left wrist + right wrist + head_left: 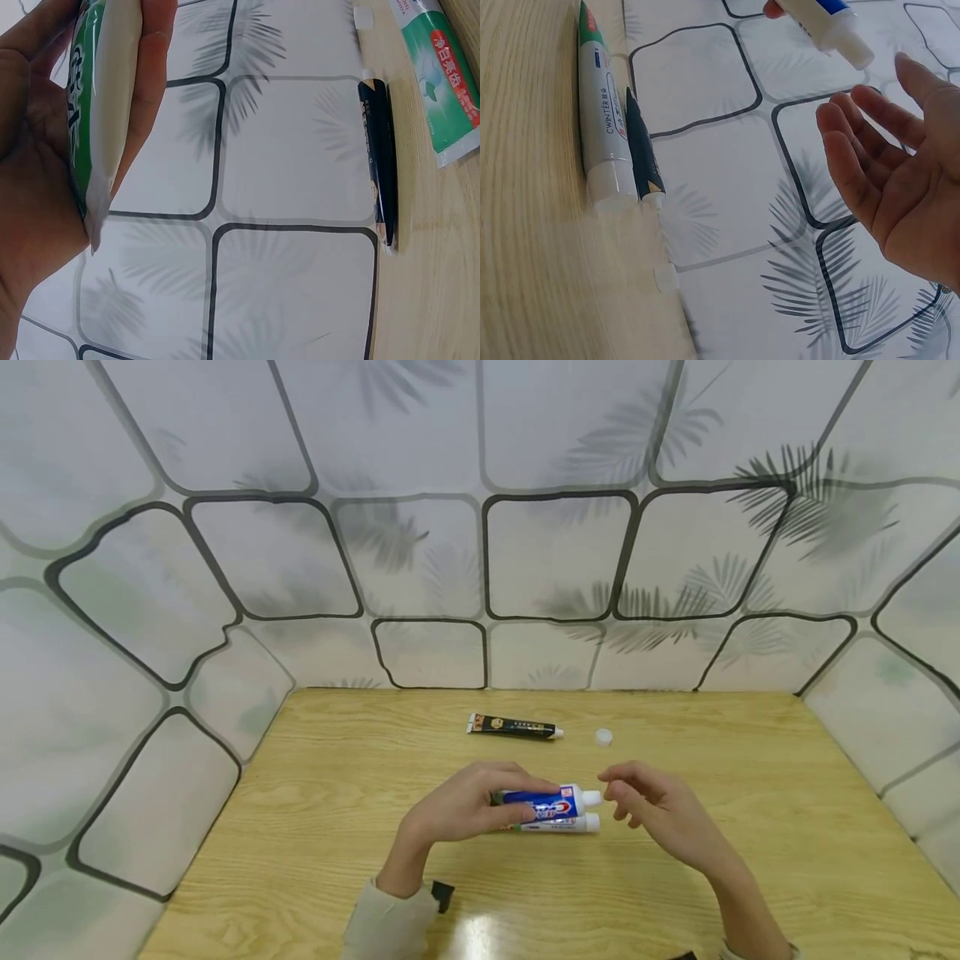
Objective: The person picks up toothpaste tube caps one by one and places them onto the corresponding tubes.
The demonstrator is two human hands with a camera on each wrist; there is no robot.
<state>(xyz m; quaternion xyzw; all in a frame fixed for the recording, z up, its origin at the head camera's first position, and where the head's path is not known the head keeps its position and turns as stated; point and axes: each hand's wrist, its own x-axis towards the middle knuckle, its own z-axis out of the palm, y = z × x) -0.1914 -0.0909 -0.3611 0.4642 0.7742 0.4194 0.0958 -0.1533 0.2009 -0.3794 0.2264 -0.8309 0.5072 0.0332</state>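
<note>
My left hand (467,803) grips a blue, white and green toothpaste tube (551,805) by its body, above the table. Its white cap (592,797) points right. In the right wrist view, the capped end (855,54) slants downward, clear of my right hand (900,161). That hand's fingers are loosely bent beside the cap and hold nothing. Below the held tube, a white and green toothpaste tube (558,826) lies on the wood, partly covered by the first in the head view. The left wrist view shows its green and red side (442,75).
A black tube (517,727) with a white tip lies farther back on the wooden table (337,760). Right of it sits a small round white cap (603,737). Patterned white cloth (555,560) rises behind and at both sides of the table.
</note>
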